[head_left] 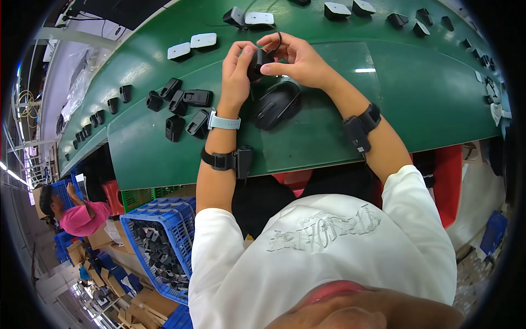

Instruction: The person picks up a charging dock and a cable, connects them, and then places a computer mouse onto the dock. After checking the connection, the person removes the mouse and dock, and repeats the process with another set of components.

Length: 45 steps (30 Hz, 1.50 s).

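Observation:
Both my hands hold a small black plastic housing (pixel 259 66) above the green table. My left hand (pixel 237 70) grips its left side, thumb along the top edge. From the right, my right hand (pixel 300 63) has its thumb against the housing, with the fingers curled behind it. A thin black cable (pixel 280 39) loops beside the right fingers; its end is hidden there. Just below the hands lies a larger, rounded black thing (pixel 278 105) shaped like a computer mouse. Several loose black housings (pixel 197 98) lie to the left of my left wrist.
White-topped black devices (pixel 204 40) stand farther back, and more black parts (pixel 398 21) line the far right. A clear sheet (pixel 329 142) covers part of the green table (pixel 148 164). Below its left edge stands a blue crate (pixel 159 211) of black parts. A person in pink (pixel 85 218) sits far left.

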{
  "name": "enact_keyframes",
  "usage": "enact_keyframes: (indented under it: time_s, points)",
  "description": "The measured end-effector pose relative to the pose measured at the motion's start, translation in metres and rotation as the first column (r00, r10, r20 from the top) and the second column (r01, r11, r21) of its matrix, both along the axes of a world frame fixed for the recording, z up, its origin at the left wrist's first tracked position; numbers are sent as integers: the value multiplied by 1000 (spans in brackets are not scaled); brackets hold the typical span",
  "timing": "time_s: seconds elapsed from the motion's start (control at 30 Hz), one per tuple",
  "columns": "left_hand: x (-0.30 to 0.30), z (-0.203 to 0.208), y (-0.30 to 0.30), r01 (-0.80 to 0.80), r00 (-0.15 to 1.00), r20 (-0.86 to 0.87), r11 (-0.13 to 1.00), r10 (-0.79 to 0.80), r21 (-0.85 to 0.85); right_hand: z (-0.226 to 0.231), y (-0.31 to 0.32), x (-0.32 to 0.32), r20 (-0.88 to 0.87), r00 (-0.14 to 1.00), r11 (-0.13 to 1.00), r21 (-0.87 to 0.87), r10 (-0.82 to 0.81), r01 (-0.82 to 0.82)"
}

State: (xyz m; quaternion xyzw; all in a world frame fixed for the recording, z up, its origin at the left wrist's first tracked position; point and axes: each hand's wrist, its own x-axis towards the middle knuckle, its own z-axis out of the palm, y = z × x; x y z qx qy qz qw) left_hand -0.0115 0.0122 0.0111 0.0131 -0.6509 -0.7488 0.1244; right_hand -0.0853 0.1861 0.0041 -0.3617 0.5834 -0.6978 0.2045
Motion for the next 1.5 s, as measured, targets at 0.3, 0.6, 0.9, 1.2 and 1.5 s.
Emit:
enact_keyframes:
  time_s: [0.3,0.6,0.9,1.2,1.5]
  points:
    - [-4,-14,-4,-31,998,-55,987,22,-157,4,3,-2,-58,997,995,86,52,-47]
    - [-7,-12,1,-158,967,-235,957,100,-243,7,2,2,-63,996,998,28,56,-55]
    - [-1,-6,0,-196,969,-203,942,143,-274,5,-4,4,-77,997,999,-39,21,-24]
    - [-4,-10,1,-175,977,-150,971,151,-162,3,-2,6,-126,992,1000,3,-23,23]
    - [-5,-11,0,-193,967,-195,971,165,-139,12,-3,8,-162,987,999,37,16,-10]
